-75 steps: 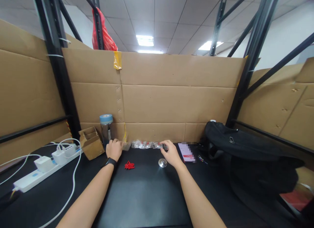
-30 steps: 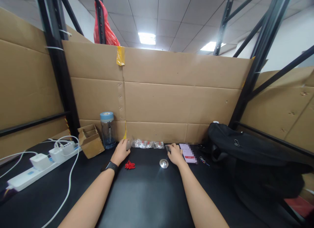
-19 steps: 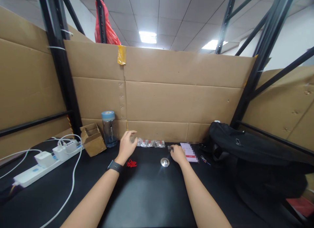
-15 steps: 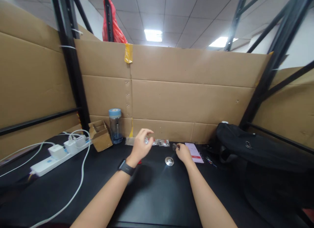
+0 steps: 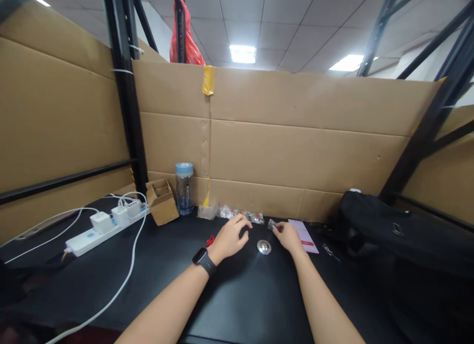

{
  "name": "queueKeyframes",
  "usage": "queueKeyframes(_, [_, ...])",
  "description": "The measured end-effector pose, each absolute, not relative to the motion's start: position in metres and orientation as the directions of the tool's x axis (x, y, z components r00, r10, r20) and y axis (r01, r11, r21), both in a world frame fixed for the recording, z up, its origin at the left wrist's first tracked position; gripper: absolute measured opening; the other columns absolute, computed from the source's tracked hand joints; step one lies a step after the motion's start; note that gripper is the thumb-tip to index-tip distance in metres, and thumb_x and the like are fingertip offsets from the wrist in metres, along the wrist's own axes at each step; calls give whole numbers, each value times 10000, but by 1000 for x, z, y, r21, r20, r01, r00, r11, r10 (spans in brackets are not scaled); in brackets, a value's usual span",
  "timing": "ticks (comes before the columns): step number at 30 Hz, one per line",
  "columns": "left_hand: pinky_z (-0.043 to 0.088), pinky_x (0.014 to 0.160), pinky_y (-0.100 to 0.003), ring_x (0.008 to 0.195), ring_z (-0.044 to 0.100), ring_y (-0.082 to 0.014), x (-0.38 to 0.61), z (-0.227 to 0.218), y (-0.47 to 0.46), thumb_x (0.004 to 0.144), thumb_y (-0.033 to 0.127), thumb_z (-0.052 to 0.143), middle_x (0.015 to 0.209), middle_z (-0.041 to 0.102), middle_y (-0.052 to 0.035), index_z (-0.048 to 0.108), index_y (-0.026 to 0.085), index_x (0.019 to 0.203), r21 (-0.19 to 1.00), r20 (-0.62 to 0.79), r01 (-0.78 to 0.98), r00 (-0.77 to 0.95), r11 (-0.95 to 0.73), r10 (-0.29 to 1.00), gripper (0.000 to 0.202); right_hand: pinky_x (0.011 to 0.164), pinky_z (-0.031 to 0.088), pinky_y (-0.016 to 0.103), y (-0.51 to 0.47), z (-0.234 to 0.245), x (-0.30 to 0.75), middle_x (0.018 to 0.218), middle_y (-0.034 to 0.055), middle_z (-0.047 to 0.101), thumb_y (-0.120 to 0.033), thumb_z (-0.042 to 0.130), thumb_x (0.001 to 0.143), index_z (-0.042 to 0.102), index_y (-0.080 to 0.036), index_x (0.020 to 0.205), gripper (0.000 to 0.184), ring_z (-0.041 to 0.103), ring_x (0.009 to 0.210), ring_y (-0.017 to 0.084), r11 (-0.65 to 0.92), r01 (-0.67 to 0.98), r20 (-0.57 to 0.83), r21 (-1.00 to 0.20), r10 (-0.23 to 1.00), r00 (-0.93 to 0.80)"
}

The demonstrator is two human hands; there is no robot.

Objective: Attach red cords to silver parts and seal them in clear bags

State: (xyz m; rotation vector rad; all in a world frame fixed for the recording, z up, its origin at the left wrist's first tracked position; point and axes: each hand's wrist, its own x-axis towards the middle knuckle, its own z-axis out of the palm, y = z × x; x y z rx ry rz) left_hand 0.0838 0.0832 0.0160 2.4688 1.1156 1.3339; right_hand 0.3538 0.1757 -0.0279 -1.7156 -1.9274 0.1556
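My right hand (image 5: 290,237) pinches a small clear bag (image 5: 272,224) just above the black table (image 5: 237,304). My left hand (image 5: 230,238), with a black watch on its wrist, hovers close beside it with curved fingers that hold nothing. A shiny round metal disc (image 5: 264,247) lies on the table between the two hands. A row of small clear bags (image 5: 242,215) with red bits inside lies along the cardboard wall behind the hands. Behind my left hand a few small red pieces (image 5: 210,240) show on the table.
At the back left stand a blue-lidded bottle (image 5: 184,188), another clear bag (image 5: 206,211) and a small cardboard box (image 5: 162,208). A white power strip (image 5: 99,226) with cables lies further left. A red-marked paper (image 5: 304,236) and a black bag (image 5: 400,233) lie at the right.
My left hand has left the clear bag by the bottle and swung right, close to my right hand. My right hand stays near the disc with its bag. The view has turned left.
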Motion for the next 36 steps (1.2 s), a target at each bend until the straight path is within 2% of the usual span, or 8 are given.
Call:
queueKeyframes(4, [479, 970, -333, 1034, 604, -209, 80, 10, 88, 858, 133, 540, 1049, 621, -61, 645, 227, 1019, 419, 643, 575, 358, -703, 677, 214, 751, 457, 297, 180, -31, 357, 929, 109, 772, -333, 642, 863, 753, -177, 935, 204, 710, 896, 265, 181, 867, 352, -465, 936, -6])
queueKeyframes(8, [481, 949, -327, 1012, 606, -207, 76, 5, 93, 846, 125, 539, 1019, 620, -57, 650, 225, 989, 432, 626, 592, 346, -681, 698, 207, 737, 435, 296, 180, -31, 357, 902, 118, 760, -294, 493, 946, 719, -189, 970, 250, 701, 882, 251, 162, 884, 391, -438, 920, 25])
queueKeyframes(13, [483, 926, -319, 986, 611, -199, 75, 5, 95, 838, 105, 528, 991, 634, -52, 655, 217, 961, 443, 617, 584, 351, -680, 704, 209, 723, 415, 302, 178, -27, 358, 855, 132, 745, -253, 425, 950, 690, -182, 964, 274, 686, 823, 253, 115, 894, 469, -432, 876, 114])
queueKeyframes(18, [500, 861, -293, 897, 639, -182, 82, 5, 91, 876, 146, 531, 942, 675, -46, 667, 211, 979, 489, 607, 539, 354, -686, 711, 183, 745, 446, 315, 171, -13, 353, 864, 119, 750, -318, 425, 934, 680, -180, 928, 290, 687, 800, 256, 259, 795, 584, -548, 799, 142])
queueKeyframes(23, [498, 871, -283, 901, 662, -173, 95, 9, 77, 967, 248, 487, 994, 715, -25, 640, 278, 1223, 470, 563, 529, 437, -707, 701, 300, 767, 496, 333, 158, -3, 328, 873, 109, 748, -378, 469, 913, 693, -177, 877, 303, 686, 762, 239, 438, 674, 611, -594, 791, 25])
queueKeyframes(26, [495, 898, -326, 965, 658, -216, 99, 4, 78, 961, 297, 512, 1023, 715, -46, 633, 271, 1236, 443, 574, 644, 331, -624, 749, 301, 749, 533, 336, 150, -1, 311, 921, 117, 743, -428, 495, 912, 699, -173, 896, 327, 693, 798, 244, 504, 554, 591, -663, 806, -27])
queueKeyframes(30, [489, 942, -341, 1022, 654, -220, 92, -9, 95, 974, 216, 429, 1082, 702, -70, 657, 233, 1104, 538, 592, 666, 136, -516, 794, 263, 603, 546, 312, 143, -1, 301, 884, 100, 737, -539, 558, 884, 689, -160, 952, 408, 676, 641, 212, 443, 303, 456, -844, 889, -32])
queueKeyframes(36, [464, 999, -386, 1084, 632, -232, 75, -14, 114, 934, 228, 478, 1091, 670, -55, 687, 254, 1055, 633, 593, 627, -18, -453, 805, 242, 620, 565, 304, 139, 1, 298, 896, 84, 720, -555, 625, 847, 698, -160, 930, 410, 653, 673, 193, 422, 105, 421, -900, 906, -37])
